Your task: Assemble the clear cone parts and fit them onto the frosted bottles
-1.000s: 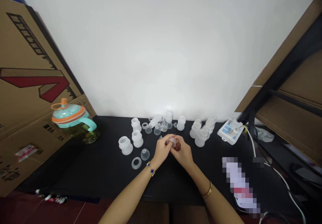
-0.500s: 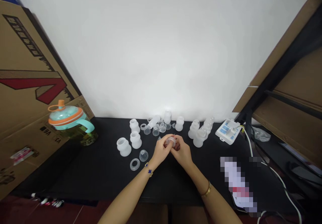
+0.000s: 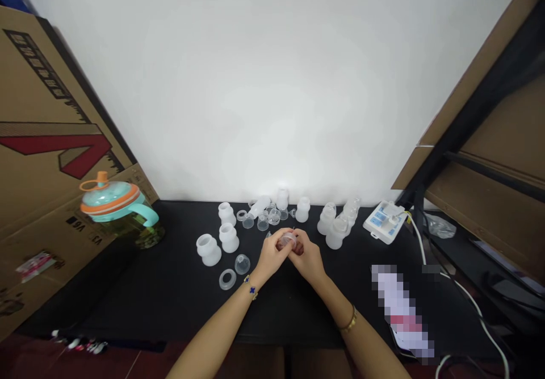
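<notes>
My left hand and my right hand meet above the middle of the black table, both closed around a small translucent bottle collar. Fingers cover much of it, and whether a nipple sits inside I cannot tell. Left of my hands, a clear dome cap and a loose translucent ring lie on the table. Beyond them stand open white baby bottle bodies, the nearest one beside another. Several bottles with clear domed tops, one in front, are grouped to the right.
Loose caps, rings and a tipped bottle cluster by the wall. A teal-lidded jug stands left before a cardboard box. At right are a white case, a white cable and a blurred flat item.
Both hands stay together on the collar, which has tilted slightly between the fingers. The camera view has shifted a little; the things on the table have stayed put.
</notes>
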Demonstrator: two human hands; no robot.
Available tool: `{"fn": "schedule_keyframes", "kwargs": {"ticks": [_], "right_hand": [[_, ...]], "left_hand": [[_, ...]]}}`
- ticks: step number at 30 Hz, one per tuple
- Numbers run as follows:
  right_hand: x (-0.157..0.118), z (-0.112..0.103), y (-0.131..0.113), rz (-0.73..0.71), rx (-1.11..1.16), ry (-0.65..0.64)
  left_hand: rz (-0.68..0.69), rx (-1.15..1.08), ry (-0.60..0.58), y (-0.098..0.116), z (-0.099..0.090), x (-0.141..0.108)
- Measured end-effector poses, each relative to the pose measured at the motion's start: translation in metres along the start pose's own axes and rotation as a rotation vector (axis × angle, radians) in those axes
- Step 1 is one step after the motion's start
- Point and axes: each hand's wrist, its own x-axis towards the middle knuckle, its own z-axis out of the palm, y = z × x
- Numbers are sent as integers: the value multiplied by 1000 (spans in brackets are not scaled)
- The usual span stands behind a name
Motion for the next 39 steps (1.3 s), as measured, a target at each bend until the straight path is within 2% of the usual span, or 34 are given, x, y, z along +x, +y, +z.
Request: {"fn": "schedule_keyframes", "kwargs": {"ticks": [6,16,28,34,39], "right_hand": [[-1,0,-1,-2,-7,-4],[-3,1,-2,17,35,0],[-4,1,-4,23,32,7],[-3,0,-6,0,50,26],[-3,1,-2,-15,11,37]], "left_hand": [[5,33,-1,1,-1,-1],[-24,-111,-24,4,-1,0],[-28,-105,-25,5,-1,1],[-40,-239,-30,5,0,2],[-101,-363,-2,-2,2,4]]}}
